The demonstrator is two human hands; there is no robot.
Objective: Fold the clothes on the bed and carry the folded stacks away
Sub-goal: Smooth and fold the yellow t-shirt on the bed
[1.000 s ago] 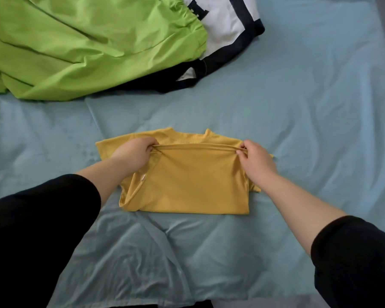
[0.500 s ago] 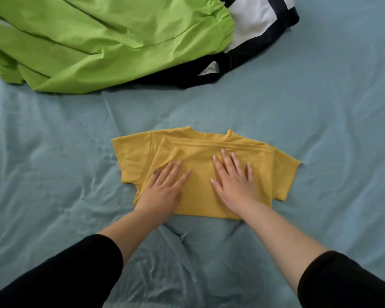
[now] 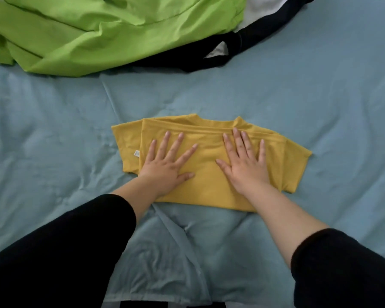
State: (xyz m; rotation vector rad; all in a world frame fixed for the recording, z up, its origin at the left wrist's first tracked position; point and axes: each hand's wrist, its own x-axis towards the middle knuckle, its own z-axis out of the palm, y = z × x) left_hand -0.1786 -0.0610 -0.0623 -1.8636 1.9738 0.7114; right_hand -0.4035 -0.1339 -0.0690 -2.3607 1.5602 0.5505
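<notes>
A yellow T-shirt [image 3: 209, 161] lies folded in half on the blue bed sheet [image 3: 320, 96], collar at the far edge, short sleeves sticking out left and right. My left hand [image 3: 169, 165] presses flat on its left half with fingers spread. My right hand [image 3: 245, 163] presses flat on the right half, fingertips near the folded hem. A small white tag [image 3: 136, 153] shows on the left sleeve.
A crumpled lime-green garment [image 3: 102, 30] lies at the far left of the bed. A black-and-white garment [image 3: 251, 38] lies beside and partly under it, at the far right. The near edge of the bed runs along the bottom of the view.
A second ago both hands pinched the shirt's hem and brought it up to the collar. They let go and now lie flat on the folded shirt, fingers spread wider.
</notes>
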